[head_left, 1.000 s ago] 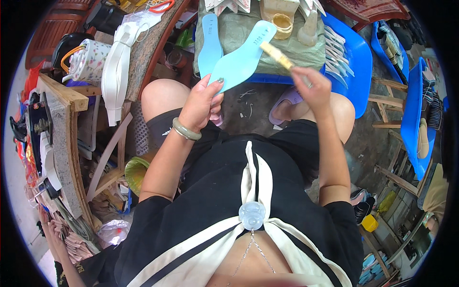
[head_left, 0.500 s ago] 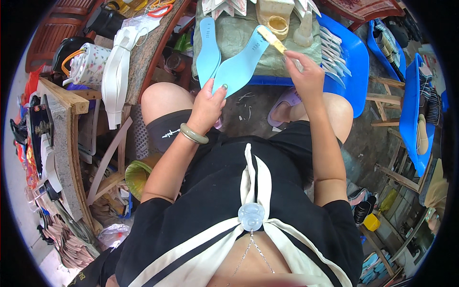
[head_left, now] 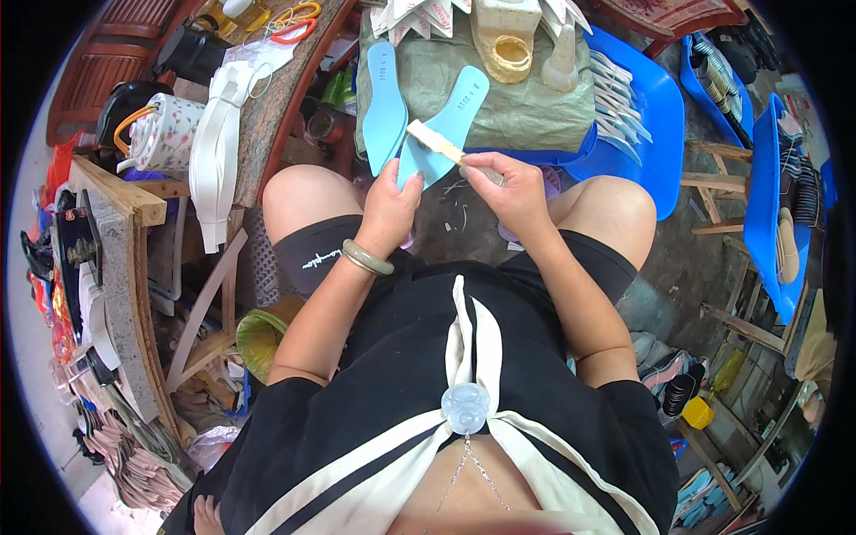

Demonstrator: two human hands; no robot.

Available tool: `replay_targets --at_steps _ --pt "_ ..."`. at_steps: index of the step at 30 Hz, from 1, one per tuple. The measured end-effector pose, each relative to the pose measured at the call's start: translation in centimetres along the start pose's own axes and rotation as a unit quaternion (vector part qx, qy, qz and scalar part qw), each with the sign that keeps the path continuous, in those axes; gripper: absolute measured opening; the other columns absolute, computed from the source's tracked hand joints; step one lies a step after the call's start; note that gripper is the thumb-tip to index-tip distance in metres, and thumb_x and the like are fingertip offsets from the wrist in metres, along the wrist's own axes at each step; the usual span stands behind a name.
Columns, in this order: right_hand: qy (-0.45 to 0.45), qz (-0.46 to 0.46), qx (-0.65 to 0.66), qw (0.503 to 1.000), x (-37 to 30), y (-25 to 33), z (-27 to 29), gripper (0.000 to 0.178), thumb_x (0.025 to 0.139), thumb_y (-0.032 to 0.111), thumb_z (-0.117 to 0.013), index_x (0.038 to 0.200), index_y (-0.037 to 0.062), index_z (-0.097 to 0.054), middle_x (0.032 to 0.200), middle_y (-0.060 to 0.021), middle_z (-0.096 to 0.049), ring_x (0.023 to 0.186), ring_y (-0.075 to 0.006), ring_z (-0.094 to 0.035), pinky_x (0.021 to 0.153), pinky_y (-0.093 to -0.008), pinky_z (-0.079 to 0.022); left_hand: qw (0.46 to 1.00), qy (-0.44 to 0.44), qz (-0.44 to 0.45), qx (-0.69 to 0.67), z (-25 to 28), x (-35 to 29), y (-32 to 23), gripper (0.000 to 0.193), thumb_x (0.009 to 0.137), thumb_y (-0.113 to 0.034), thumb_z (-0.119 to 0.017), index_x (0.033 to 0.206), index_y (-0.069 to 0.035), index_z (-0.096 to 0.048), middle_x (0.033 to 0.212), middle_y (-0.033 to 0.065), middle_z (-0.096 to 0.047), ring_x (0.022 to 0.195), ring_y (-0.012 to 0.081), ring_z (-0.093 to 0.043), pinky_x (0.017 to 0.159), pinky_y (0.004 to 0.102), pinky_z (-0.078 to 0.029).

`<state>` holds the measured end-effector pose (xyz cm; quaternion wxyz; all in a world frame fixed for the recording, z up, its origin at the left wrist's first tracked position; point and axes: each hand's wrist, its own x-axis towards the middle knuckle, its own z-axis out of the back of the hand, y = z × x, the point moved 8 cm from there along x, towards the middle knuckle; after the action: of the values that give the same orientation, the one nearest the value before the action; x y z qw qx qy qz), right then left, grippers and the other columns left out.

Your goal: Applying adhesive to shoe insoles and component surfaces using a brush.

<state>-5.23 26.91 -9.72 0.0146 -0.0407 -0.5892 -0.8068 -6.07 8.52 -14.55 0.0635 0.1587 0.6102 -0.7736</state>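
Note:
My left hand (head_left: 394,207) is closed on the wide ends of light-blue shoe insoles, thumb on top. One insole (head_left: 461,111) slants up to the right, while another blue insole (head_left: 384,98) points away on the left, so the pair fans out. Between finger and thumb, my right hand (head_left: 512,189) pinches a brush (head_left: 435,143) with pale bristles. Its bristles lie across the right insole, near the wide part. Beyond the insoles, a yellowed glue pot (head_left: 511,59) with a round, crusted opening stands on a covered surface.
A green-grey sheet (head_left: 557,116) covers the work surface ahead. At its right, white cut pieces (head_left: 617,98) lie in a blue tub (head_left: 660,116). White strips (head_left: 217,152) and a floral kettle (head_left: 165,132) are on my left. More blue bins (head_left: 774,259) stand at far right.
My right hand has brought the brush leftward and down from the insole's narrow tip to its wide part. The right insole has tilted and shifted slightly left and down.

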Motion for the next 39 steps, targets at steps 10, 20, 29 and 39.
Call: replay_targets --at_steps 10,20,29,39 --pt "-0.044 0.08 -0.038 0.995 2.4 -1.2 3.1 0.015 0.08 0.012 -0.067 0.093 0.005 -0.07 0.083 -0.0098 -0.07 0.073 -0.014 -0.066 0.065 -0.026 -0.05 0.995 0.043 0.061 -0.065 -0.5 -0.7 -1.5 0.02 0.09 -0.018 -0.055 0.101 -0.002 -0.051 0.061 -0.0049 -0.045 0.05 0.0033 -0.039 0.044 0.0214 -0.031" --pt "-0.192 0.002 -0.117 0.974 5.0 -6.3 13.8 0.018 0.081 0.016 -0.065 0.095 0.006 -0.07 0.083 -0.0091 -0.07 0.075 -0.0132 -0.065 0.068 -0.0235 -0.048 0.991 0.064 -0.007 -0.12 1.3 -0.2 -5.4 0.026 0.093 -0.019 -0.051 0.114 -0.005 -0.049 0.067 -0.006 -0.045 0.053 0.0019 -0.038 0.046 0.0181 -0.031" --pt "-0.192 0.012 0.044 0.98 0.6 -6.1 14.5 0.016 0.082 0.006 -0.065 0.097 0.0002 -0.068 0.091 -0.0061 -0.069 0.083 -0.0098 -0.062 0.075 -0.0223 -0.047 0.756 -0.106 -0.406 0.503 -2.6 16.0 -24.1 0.02 0.09 -0.015 -0.042 0.103 -0.002 -0.05 0.075 0.0192 -0.064 0.071 0.0386 -0.063 0.06 0.0486 -0.049" --pt "-0.223 0.012 0.095 0.97 -0.1 -6.8 16.2 0.014 0.081 0.003 -0.067 0.094 -0.0004 -0.068 0.093 -0.0071 -0.068 0.088 -0.0127 -0.062 0.08 -0.0233 -0.047 0.662 -0.119 -0.404 0.621 -15.5 26.6 -28.3 0.02 0.087 -0.011 -0.042 0.093 -0.001 -0.058 0.083 0.0192 -0.067 0.08 0.033 -0.067 0.066 0.0442 -0.053"
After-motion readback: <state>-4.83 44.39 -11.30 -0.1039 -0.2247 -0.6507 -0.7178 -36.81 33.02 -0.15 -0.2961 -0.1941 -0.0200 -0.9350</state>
